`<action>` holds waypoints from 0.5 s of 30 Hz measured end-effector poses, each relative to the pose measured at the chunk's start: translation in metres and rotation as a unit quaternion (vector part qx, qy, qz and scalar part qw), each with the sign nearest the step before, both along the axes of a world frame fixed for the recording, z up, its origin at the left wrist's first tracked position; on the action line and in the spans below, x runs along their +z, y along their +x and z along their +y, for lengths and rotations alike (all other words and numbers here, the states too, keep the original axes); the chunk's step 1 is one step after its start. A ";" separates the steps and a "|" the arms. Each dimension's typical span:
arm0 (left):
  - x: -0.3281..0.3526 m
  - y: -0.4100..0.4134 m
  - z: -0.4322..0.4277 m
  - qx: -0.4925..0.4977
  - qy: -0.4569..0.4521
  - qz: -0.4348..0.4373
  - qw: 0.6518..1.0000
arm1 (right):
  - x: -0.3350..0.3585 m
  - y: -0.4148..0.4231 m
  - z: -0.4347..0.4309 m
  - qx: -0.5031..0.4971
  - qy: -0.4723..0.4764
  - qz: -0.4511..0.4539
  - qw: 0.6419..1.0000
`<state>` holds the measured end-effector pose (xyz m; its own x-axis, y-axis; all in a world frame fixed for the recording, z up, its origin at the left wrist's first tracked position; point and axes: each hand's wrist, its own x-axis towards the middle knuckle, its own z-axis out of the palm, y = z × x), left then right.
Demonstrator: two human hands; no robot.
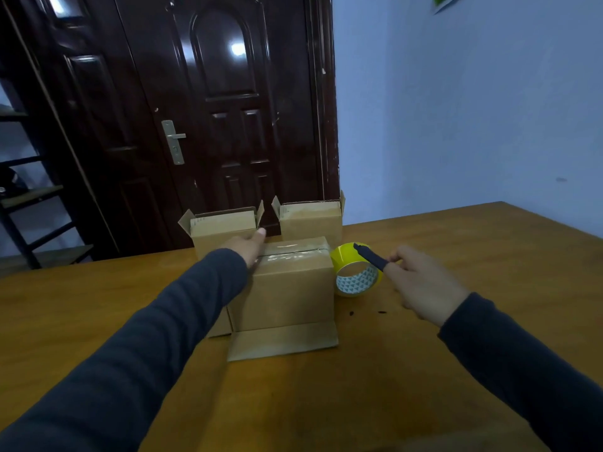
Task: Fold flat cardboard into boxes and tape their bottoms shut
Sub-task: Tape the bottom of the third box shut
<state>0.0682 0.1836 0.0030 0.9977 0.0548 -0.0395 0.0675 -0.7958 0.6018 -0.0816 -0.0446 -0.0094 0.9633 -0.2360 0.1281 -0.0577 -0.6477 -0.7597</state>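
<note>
A cardboard box [287,288] stands upside down in the middle of the table, clear tape along its top seam and its lower flaps spread on the wood. My left hand [248,245] rests on the box's top left corner with the fingers straight. My right hand [421,282] grips a dark-handled cutter [370,256], its tip over the yellow tape roll [356,270] that stands right of the box. Two more folded boxes stand behind, one at the left [222,231] and one at the right [310,220], flaps up.
The wooden table [424,370] runs to a far edge just behind the boxes and a right edge by the blue wall. A dark door [212,109] stands beyond, and a metal shelf rack [29,207] is at the left.
</note>
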 end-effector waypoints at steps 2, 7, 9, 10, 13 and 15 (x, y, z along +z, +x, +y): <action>0.003 0.007 0.007 -0.012 -0.022 0.026 0.999 | -0.006 0.003 0.003 0.000 0.033 0.000 0.999; -0.014 0.016 0.032 -0.050 -0.083 0.043 0.994 | -0.015 0.018 0.006 -0.007 0.067 0.001 0.998; -0.018 0.018 0.034 -0.042 -0.096 0.037 0.994 | -0.018 0.025 0.008 -0.016 0.063 -0.005 0.998; -0.019 0.019 0.034 -0.038 -0.103 0.036 0.993 | -0.019 0.028 0.009 -0.021 0.055 -0.010 0.998; -0.022 0.022 0.034 -0.032 -0.114 0.033 0.992 | -0.019 0.031 0.018 -0.035 -0.012 -0.041 0.998; -0.024 0.024 0.033 -0.032 -0.116 0.032 0.992 | -0.018 0.030 0.025 -0.046 -0.091 -0.062 0.993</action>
<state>0.0919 0.2171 -0.0215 0.9939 -0.0266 -0.1068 0.0652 -0.6397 0.7659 -0.0521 -0.0200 -0.0271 0.9127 -0.2838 0.2940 -0.0356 -0.7719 -0.6347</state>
